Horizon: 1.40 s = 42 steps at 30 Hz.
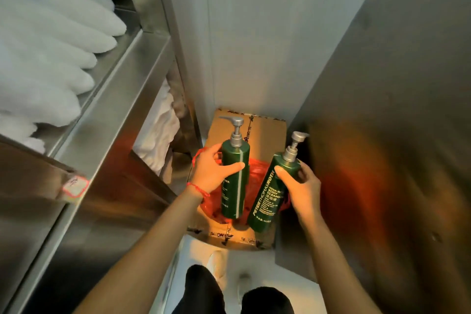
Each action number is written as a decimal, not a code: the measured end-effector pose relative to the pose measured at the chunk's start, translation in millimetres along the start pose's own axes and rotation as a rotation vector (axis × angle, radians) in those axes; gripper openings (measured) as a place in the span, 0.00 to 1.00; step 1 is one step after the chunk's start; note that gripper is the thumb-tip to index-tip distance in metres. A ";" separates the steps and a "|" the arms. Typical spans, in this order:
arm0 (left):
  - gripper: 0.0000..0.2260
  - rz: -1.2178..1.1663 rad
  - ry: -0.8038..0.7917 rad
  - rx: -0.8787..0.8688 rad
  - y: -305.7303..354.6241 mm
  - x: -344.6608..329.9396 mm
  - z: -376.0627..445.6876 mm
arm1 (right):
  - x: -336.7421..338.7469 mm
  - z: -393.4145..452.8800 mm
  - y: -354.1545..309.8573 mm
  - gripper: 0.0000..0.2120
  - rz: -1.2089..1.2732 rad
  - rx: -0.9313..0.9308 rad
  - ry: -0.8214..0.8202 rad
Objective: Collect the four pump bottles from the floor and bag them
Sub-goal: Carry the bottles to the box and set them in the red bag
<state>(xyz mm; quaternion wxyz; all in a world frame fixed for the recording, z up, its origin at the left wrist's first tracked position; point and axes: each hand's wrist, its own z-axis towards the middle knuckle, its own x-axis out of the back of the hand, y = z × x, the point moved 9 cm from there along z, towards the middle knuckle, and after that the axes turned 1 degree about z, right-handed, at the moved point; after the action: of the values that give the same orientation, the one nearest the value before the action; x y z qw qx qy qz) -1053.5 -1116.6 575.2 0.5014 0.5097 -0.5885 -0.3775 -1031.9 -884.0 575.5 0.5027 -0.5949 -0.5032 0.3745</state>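
- I see my left hand [212,169] at frame centre gripping one green pump bottle [234,181].
- My right hand [302,183] grips a second green bottle [271,192].
- Both hang above a red bag [256,173] on a cardboard box [265,135].

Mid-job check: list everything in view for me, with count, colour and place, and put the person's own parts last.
Green plastic pump bottles with silver pumps: two, one in each hand, left one, right one, both above the bag.
Red plastic bag: one, on the box, behind the bottles.
Brown cardboard box: one, taped, on the floor by the wall.
Folded white towels: a stack, on the steel shelf; more white linen below.
Stainless steel shelf unit: one, left.
Grey metal panel: right.
White shoes: two, bottom.
Left hand: grips the left bottle, red string at the wrist.
Right hand: grips the right bottle.
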 end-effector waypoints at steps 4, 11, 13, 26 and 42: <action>0.26 0.066 -0.014 0.009 -18.3 -6.3 35.0 | -7.9 26.4 11.4 0.22 -0.055 0.021 0.020; 0.31 0.119 -0.008 -0.024 -45.5 -21.0 68.9 | -17.7 61.5 50.4 0.27 -0.211 0.034 -0.015; 0.30 0.137 -0.007 -0.025 -57.6 -25.2 75.8 | -20.0 67.8 60.9 0.28 -0.252 0.044 -0.022; 0.30 0.099 0.026 -0.005 -114.0 -50.5 101.7 | -33.5 100.1 118.8 0.30 -0.353 0.059 -0.014; 0.30 0.170 -0.033 -0.052 -124.5 -52.0 93.1 | -45.2 93.3 125.7 0.30 -0.336 0.056 -0.125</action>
<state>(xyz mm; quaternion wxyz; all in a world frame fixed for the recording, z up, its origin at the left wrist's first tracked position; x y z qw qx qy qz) -1117.9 -1096.3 425.8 0.5351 0.4383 -0.6277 -0.3570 -1102.4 -905.9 430.2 0.5423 -0.4637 -0.6150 0.3357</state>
